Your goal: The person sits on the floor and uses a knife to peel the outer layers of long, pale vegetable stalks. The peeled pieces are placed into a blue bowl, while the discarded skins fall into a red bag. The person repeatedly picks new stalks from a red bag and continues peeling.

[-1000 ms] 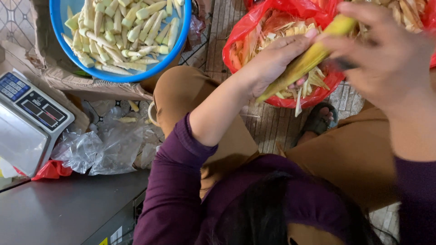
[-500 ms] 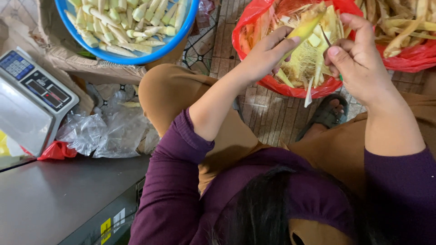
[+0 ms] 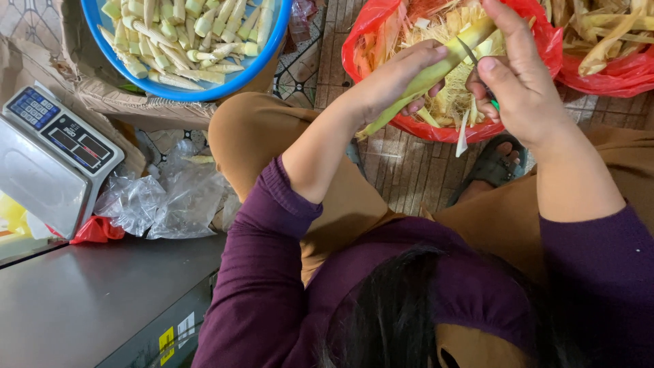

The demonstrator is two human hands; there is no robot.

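Note:
My left hand (image 3: 402,78) grips the lower half of a long yellow-green baby corn ear (image 3: 446,61) still in its husk, tilted up to the right. My right hand (image 3: 521,88) holds a small knife (image 3: 467,51) with a green handle end, its blade resting against the upper part of the ear. Both hands work over a red plastic bag (image 3: 443,129) filled with pale stripped husks. A blue basin (image 3: 266,58) at the top left holds several peeled baby corns.
A second red bag (image 3: 613,75) of husks sits at the top right. A digital scale (image 3: 54,157) stands at the left on a grey metal counter (image 3: 88,293), beside crumpled clear plastic bags (image 3: 163,197). A dark sandal (image 3: 490,167) rests on the tiled floor.
My right hand let go of the ear's top and brought the knife blade against it. Both hands have drawn closer together over the red bag, and the view has shifted slightly.

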